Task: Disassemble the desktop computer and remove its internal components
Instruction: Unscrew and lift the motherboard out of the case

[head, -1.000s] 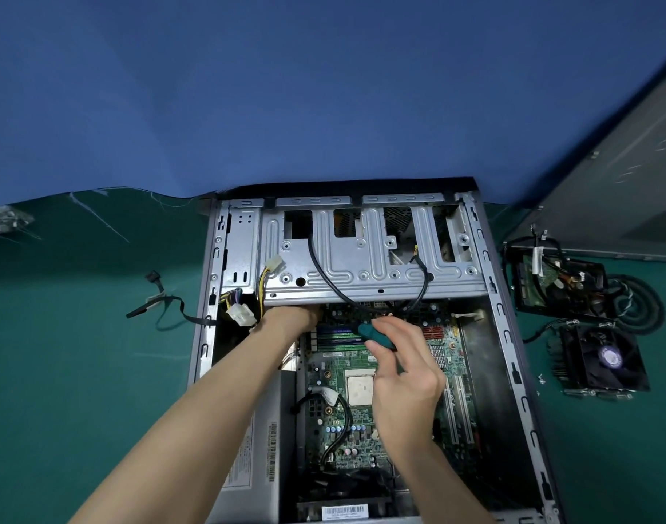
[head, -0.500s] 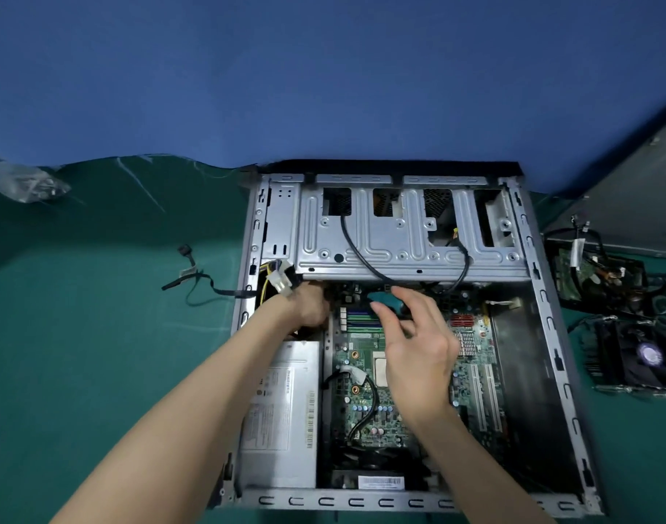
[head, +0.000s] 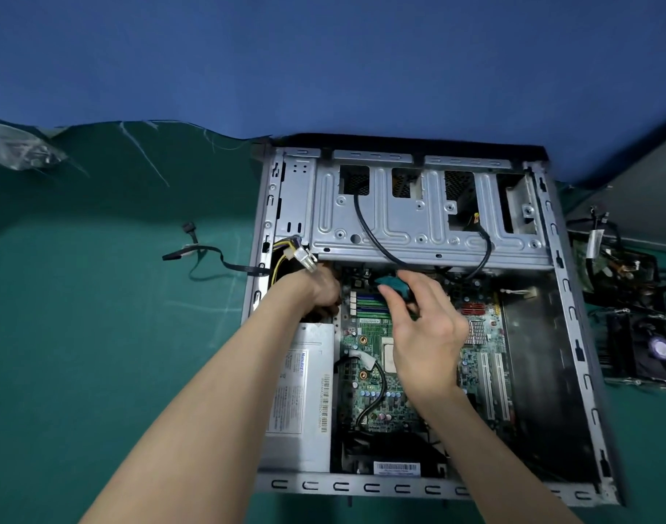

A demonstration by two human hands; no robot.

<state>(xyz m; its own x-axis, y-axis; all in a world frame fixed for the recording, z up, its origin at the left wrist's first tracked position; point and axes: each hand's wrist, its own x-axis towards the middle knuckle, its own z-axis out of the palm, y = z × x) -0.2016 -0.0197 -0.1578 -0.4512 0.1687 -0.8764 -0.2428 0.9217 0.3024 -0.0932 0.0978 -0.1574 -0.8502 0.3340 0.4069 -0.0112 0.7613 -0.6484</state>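
The right hand (head: 426, 327) pinches the stubby handle of a teal-handled screwdriver (head: 392, 286) between thumb and fingers. It is held over the upper part of the green motherboard (head: 377, 402), just below the edge of the silver stamped-metal drive cage (head: 418, 228); the tool's tip is hidden from where I stand. The left hand (head: 322, 291) reaches down into the gap at the motherboard's left edge, between the drive cage and the silver box-shaped power supply (head: 305, 402). Its fingers are tucked out of sight, so I cannot tell whether it grips anything. Just above that wrist sits a white plastic connector (head: 305, 257) on yellow and black wires. Both hands are inside the open grey metal desktop computer case (head: 399, 487), which lies on its side on the green-covered desk (head: 97, 334). A round black cable (head: 357, 208) runs from a cage opening down toward the screwdriver. Left of the case a flat black cable (head: 180, 253) trails across the desk. To the right, just beside the case, lies a black cooler fan (head: 656, 349) among other loose parts. A blue wall (head: 324, 62) stands behind.
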